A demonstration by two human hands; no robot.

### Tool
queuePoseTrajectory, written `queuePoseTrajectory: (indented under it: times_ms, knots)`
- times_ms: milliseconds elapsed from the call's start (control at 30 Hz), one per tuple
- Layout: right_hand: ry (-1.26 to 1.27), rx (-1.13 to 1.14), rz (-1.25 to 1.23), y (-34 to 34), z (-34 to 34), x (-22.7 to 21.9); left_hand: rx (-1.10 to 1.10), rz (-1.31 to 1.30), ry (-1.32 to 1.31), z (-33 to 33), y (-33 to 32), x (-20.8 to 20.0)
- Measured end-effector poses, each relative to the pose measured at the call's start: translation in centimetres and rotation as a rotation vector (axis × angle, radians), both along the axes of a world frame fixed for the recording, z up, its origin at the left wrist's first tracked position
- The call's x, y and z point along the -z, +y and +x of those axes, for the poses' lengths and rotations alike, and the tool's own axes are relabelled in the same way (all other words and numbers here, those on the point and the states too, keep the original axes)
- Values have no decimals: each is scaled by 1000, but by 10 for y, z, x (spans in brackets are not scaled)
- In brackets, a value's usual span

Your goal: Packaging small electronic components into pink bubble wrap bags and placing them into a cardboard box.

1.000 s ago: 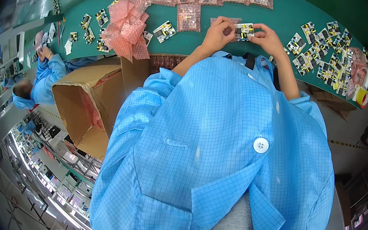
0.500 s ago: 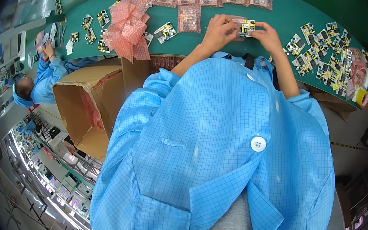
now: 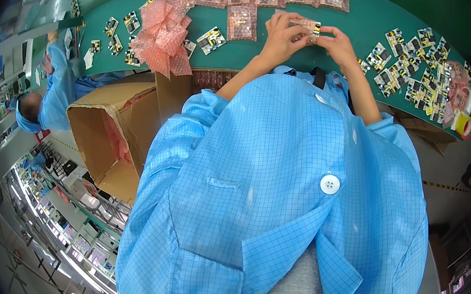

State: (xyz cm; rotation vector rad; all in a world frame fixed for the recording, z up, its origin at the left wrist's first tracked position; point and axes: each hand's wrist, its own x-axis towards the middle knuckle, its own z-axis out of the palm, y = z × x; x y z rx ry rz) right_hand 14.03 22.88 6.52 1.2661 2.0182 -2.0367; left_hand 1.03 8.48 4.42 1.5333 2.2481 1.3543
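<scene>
Both the left hand point(image 3: 282, 34) and right hand point(image 3: 337, 41) pinch a small circuit board in a pink bubble bag point(image 3: 306, 26) above the green table point(image 3: 358, 26). Filled bags point(image 3: 243, 22) lie just beyond; an open cardboard box point(image 3: 110, 130) stands left.

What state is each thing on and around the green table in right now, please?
Left hand: closed on the bubble bag.
Right hand: pinching the same bag.
Bubble bag: held above the table, a circuit board at its mouth.
Cardboard box: open, tipped on its side.
Pink bag pile: loose, crumpled.
Tape rolls: lying at the table's edge.
</scene>
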Motion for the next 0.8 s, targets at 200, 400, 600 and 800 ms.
queuePoseTrajectory:
  times_ms: [200, 400, 600, 800]
  knots:
    - [-7, -29, -146, 2, 4, 13, 1, -105, -59, 2, -5, -6]
    - [11, 176, -326, -8, 0, 16, 47, -91, -81, 4, -4, -12]
    - [75, -15, -336, -12, -7, 9, -10, -94, -127, -7, -8, -3]
    - [103, -63, -404, -7, -7, 31, -313, 61, -699, -7, -7, -3]
